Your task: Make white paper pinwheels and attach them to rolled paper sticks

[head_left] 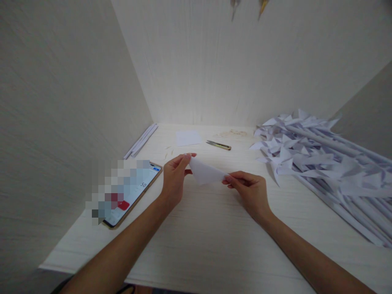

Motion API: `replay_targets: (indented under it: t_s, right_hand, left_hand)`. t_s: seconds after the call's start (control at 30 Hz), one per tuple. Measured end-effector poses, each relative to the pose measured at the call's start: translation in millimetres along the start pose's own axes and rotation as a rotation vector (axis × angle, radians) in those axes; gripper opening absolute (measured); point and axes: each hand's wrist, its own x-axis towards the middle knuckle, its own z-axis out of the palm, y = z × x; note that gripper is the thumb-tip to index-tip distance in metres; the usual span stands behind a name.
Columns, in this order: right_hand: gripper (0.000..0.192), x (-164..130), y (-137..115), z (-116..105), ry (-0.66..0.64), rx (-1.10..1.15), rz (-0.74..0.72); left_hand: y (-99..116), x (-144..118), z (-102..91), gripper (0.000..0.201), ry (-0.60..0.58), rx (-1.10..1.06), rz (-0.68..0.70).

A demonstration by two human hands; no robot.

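A small folded white paper [206,171] hangs between both hands above the pale desk [214,241]. My left hand [174,177] pinches its upper left corner with thumb and fingers. My right hand [249,190] pinches its right end. The paper looks folded into a triangle shape, held just off the desk surface.
A phone [134,194] with a lit screen lies left of my left hand. A utility knife [218,144] and a white paper square [188,138] lie farther back. A big pile of white paper pinwheels on rolled sticks [321,163] fills the right. Paper sticks [141,140] lie by the left wall.
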Motion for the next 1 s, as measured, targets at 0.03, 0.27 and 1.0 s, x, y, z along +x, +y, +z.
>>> replay_targets:
  t_s: [0.03, 0.27, 1.0]
  right_hand:
    - [0.010, -0.5, -0.6, 0.3, 0.002, -0.012, -0.013]
    - [0.007, -1.9, -1.7, 1.9, 0.020, -0.048, -0.070]
    - [0.010, 1.0, 7.2, -0.8, -0.065, -0.067, -0.144]
  left_hand:
    - [0.4, -0.2, 0.0, 0.023, 0.008, 0.008, 0.004]
    - [1.6, -0.6, 0.9, 0.022, 0.031, 0.010, 0.012]
    - [-0.4, 8.2, -4.5, 0.014, 0.005, -0.019, 0.031]
